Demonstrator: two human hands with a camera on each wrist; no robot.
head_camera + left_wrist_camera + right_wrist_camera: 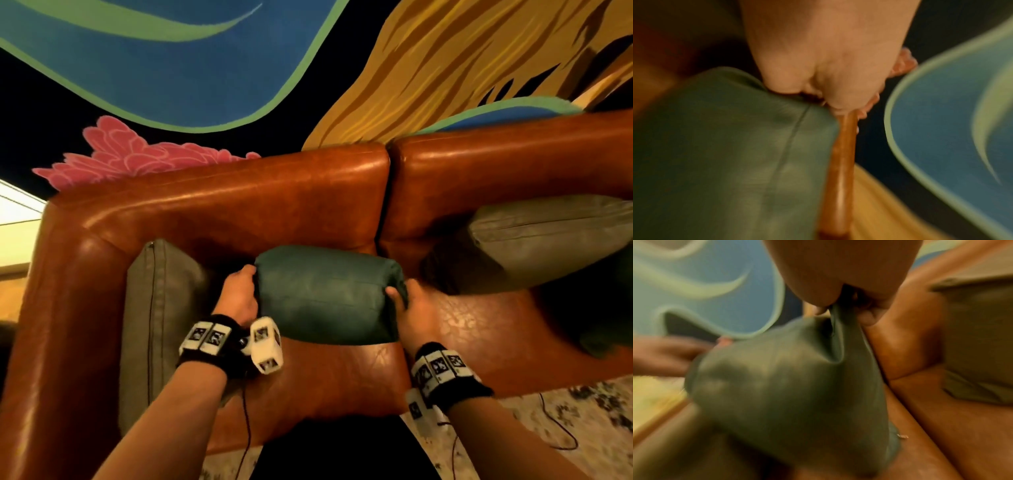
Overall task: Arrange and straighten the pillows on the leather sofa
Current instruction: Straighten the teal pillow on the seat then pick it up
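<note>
A teal pillow sits on the brown leather sofa, in front of its backrest near the left corner. My left hand grips the pillow's left end, and my right hand grips its right end. In the right wrist view my fingers pinch a fold of the teal pillow. Through the left wrist camera my left hand closes on the corner of the teal pillow. A grey-green pillow stands upright against the left armrest.
Another grey pillow leans on the right backrest, with a dark pillow below it. A painted mural fills the wall behind the sofa. A patterned rug lies on the floor at the right, crossed by cables.
</note>
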